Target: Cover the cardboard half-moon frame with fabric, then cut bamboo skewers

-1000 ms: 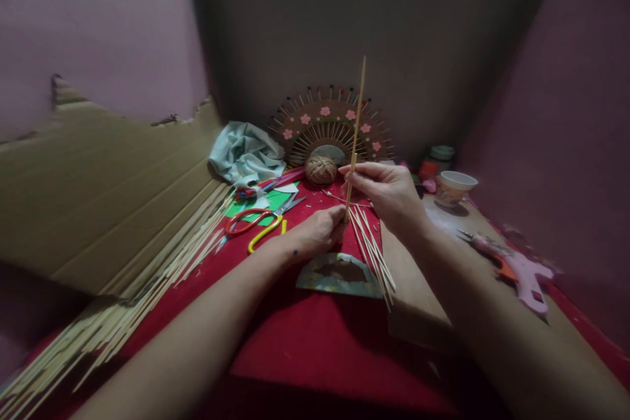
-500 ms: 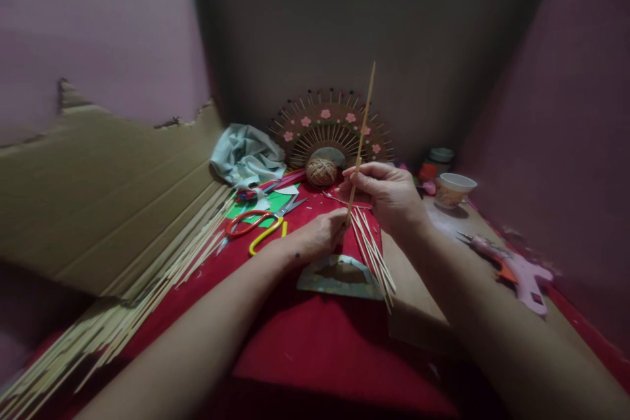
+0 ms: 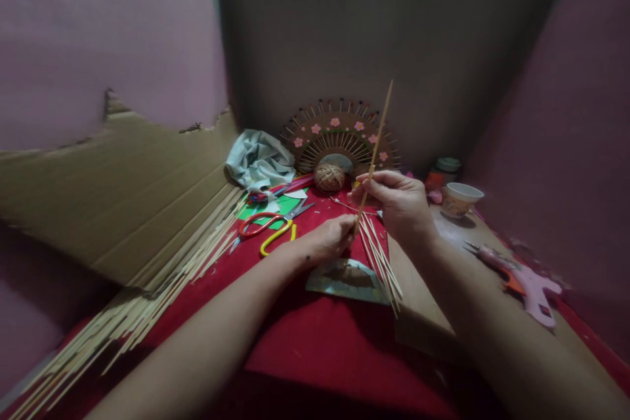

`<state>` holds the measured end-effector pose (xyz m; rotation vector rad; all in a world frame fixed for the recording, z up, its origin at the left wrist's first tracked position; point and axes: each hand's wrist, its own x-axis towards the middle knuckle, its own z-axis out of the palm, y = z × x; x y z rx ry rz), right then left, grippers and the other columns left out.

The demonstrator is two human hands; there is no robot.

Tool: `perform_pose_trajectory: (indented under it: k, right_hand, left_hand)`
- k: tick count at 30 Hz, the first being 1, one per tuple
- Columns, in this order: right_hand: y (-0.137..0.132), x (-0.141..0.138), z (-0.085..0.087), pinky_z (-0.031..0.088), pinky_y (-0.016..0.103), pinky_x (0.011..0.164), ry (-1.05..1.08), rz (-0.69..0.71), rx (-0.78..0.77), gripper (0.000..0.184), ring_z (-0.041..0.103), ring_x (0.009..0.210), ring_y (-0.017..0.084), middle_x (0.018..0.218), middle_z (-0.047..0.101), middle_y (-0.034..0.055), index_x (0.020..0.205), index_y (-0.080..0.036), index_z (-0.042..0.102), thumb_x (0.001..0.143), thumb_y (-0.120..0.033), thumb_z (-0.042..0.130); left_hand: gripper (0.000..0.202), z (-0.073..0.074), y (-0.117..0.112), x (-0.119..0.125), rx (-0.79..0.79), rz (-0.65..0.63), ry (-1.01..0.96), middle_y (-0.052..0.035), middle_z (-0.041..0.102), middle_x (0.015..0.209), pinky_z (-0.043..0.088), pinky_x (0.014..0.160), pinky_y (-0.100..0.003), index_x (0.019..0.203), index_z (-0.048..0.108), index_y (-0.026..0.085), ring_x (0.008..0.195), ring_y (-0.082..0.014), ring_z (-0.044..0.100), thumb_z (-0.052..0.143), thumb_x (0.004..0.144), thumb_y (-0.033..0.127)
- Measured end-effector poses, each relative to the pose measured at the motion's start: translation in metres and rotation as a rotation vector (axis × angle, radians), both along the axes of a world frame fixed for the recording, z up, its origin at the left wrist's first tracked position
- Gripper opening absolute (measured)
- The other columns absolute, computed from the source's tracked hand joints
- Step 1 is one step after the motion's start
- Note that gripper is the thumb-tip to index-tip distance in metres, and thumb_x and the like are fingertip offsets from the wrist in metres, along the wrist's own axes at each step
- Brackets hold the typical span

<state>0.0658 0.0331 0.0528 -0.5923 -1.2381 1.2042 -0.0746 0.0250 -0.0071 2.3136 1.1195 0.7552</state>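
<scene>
Stick point(image 3: 382, 125): in air btwn hands, tip up.
Axis: approx upright, top leaning R.
R hand point(image 3: 401, 200): nearer tip, thumb + fingers pinching stick.
L hand point(image 3: 336, 236): pinching low end, fingertips part hidden.
Cloth point(image 3: 290, 348): loose sticks point(image 3: 377, 252) R of L hand; arc point(image 3: 322, 282) on near side.

Dim, muted light, left wall point(image 3: 108, 26) palest, far wall point(image 3: 384, 26) sunk in grey gloom, dark shadow across the near edge of the red cloth point(image 3: 305, 348), pale sheen beside the cup point(image 3: 461, 200) on the right, fine detail softened, wide-angle stretch toward both sides
</scene>
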Motion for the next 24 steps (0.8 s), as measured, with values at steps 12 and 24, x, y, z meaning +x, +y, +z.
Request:
perform_pose_trajectory:
  k: [12,24]
  right_hand:
    - [-0.008,0.047,0.005,0.054,0.029,0.049,-0.152,0.311,-0.496,0.002,0.063,0.05,0.015,0.058,0.064,0.0056,0.072,-0.011,0.062,0.07,-0.011,0.063]
    - [0.001,0.056,-0.054,0.054,0.028,0.045,-0.148,0.38,-0.668,0.002,0.063,0.046,0.016,0.054,0.064,0.0062,0.071,-0.01,0.062,0.07,-0.009,0.062]
  left_hand:
    - [0.05,0.039,0.003,-0.118,-0.271,0.63,0.679,-0.0185,0.064,0.096,0.044,0.066,-0.034,0.098,0.054,0.011,0.085,-0.0315,0.06,0.065,0.058,0.039]
    - [0.064,0.028,0.002,-0.148,-0.316,0.62,0.615,-0.0143,0.061,0.107,0.046,0.073,-0.03,0.117,0.047,0.009,0.09,-0.0267,0.06,0.052,0.062,0.044]
